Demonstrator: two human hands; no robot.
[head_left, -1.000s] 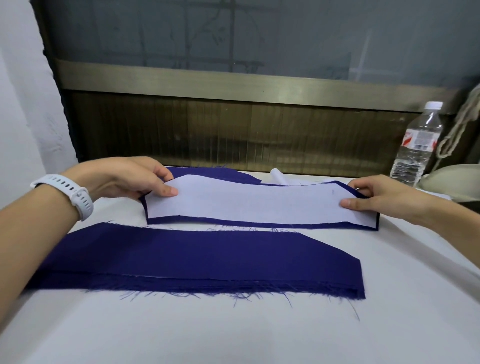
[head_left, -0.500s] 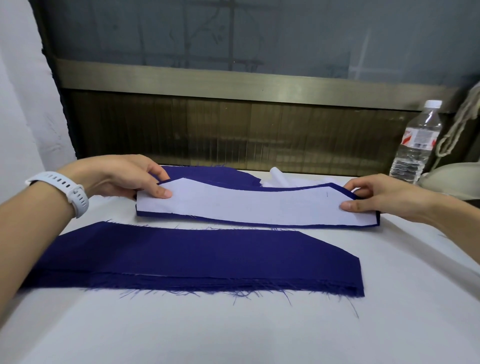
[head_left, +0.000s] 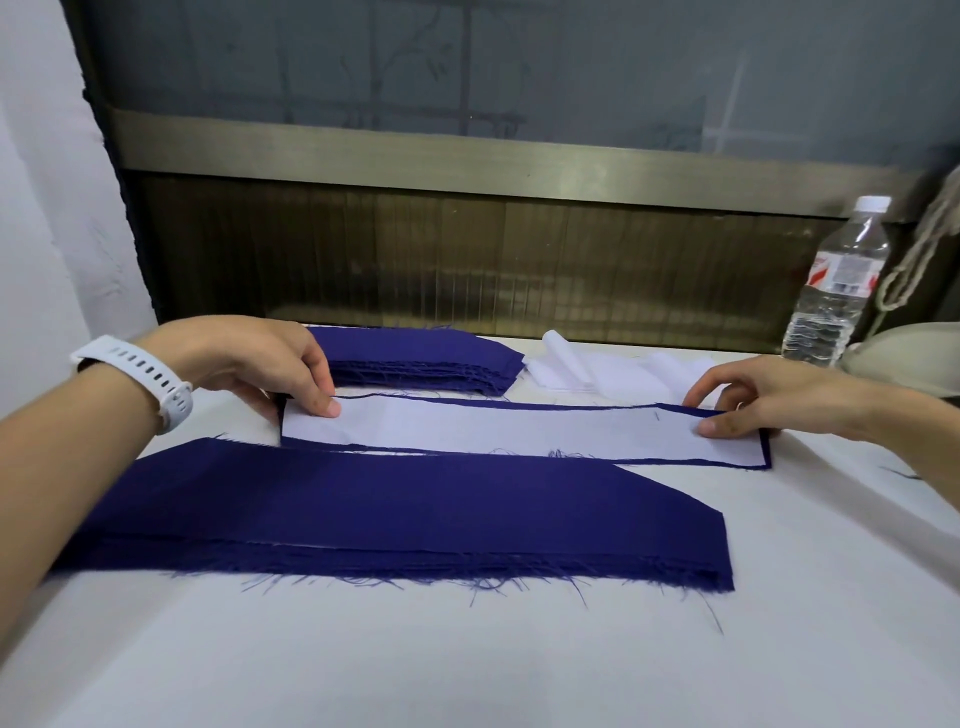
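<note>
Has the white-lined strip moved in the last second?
Yes: the white-lined strip has come down toward the near blue stack, uncovering the far blue stack.

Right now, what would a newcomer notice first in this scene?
The wide dark blue fabric stack lies across the near table, its front edge frayed. Behind it, the left hand and right hand hold the ends of a white-faced blue strip. A water bottle stands far right.
</note>
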